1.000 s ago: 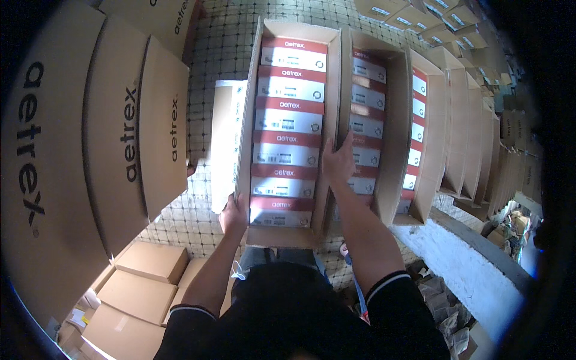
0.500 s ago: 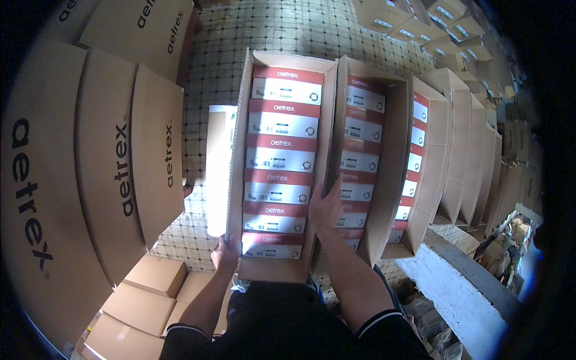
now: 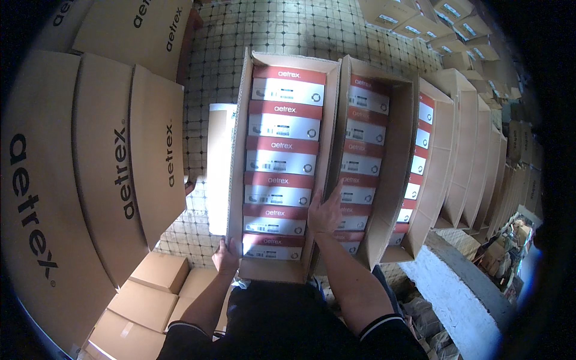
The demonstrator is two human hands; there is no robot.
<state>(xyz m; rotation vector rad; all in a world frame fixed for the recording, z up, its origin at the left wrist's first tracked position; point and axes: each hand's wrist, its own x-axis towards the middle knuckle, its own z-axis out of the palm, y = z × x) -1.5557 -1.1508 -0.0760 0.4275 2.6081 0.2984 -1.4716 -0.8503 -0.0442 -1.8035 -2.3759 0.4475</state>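
Note:
Directly in front of me is a long open cardboard carton (image 3: 330, 120), packed with a column of red-and-white shoe boxes (image 3: 279, 162). My left hand (image 3: 225, 258) is closed on the near part of the carton's left wall. Over on its right wall, my right hand (image 3: 326, 215) grips the cardboard edge, its fingers reaching toward the neighbouring carton. That second open carton (image 3: 396, 132) stands close on the right and holds similar shoe boxes (image 3: 363, 162). The undersides of both hands are hidden.
A white box (image 3: 221, 174) lies just left of the front carton. Large closed cartons (image 3: 102, 168) line the left side, with smaller ones (image 3: 157, 273) at lower left. More open cartons (image 3: 462, 150) run off to the right, beside a whitish ledge (image 3: 450, 294). Tiled floor (image 3: 270, 30) lies beyond.
The view has shifted slightly. My right hand sits a little nearer to me along the wall. A small white scrap by the carton's near left corner no longer shows.

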